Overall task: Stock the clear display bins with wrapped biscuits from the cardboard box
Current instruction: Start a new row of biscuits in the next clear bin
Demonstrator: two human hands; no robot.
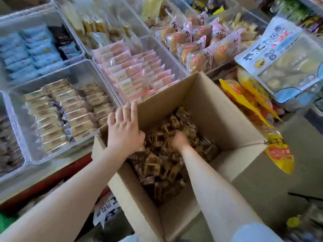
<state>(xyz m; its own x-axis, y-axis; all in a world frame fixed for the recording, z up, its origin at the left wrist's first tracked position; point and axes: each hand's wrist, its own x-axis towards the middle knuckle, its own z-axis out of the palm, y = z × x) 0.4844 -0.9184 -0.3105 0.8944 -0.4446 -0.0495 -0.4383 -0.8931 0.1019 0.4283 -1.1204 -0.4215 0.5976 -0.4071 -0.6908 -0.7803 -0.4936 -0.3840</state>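
Observation:
An open cardboard box (206, 102) stands in the middle of the view, holding a heap of small brown wrapped biscuits (162, 166). My left hand (125, 128) rests flat on the box's left rim, fingers spread over the edge. My right hand (178, 139) is deep inside the box, fingers dug into the biscuits and partly hidden by them. To the left is a clear display bin (22, 124) with rows of beige wrapped biscuits (66, 112). Another clear bin (181, 70) behind the box holds pink wrapped biscuits (136, 75).
A bin of blue packets (28, 53) sits at the far left. Pink bread packs (204, 44) fill a bin at the back right. Large snack bags, blue-white (286, 58) and yellow (253, 105), lie right of the box. A bin of dark packets (8, 151) is at the left edge.

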